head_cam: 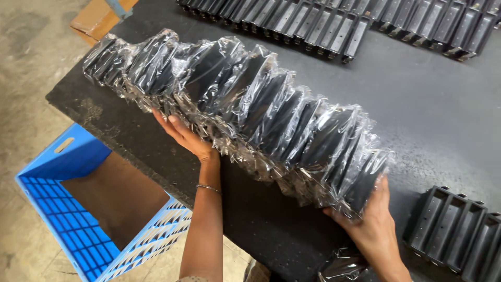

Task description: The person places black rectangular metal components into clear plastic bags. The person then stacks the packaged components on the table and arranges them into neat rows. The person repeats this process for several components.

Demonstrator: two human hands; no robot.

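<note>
Both hands are on a long row of bagged parts (235,109), black pieces each in clear plastic, stretched slantwise across the black table (417,120). The left hand (185,137) lies flat and open against the row's near side, about midway along, fingers pointing up into the wrap. The right hand (373,222) cups the row's lower end, fingers spread over the last bag, pressing rather than clenching. A thin bracelet (209,188) sits on the left wrist. Bare black parts (334,26) line the table's far edge; more (456,230) stand just right of the right hand. A blue crate (99,209) sits on the floor beside the table, and a cardboard box (99,18) shows at the top left.
</note>
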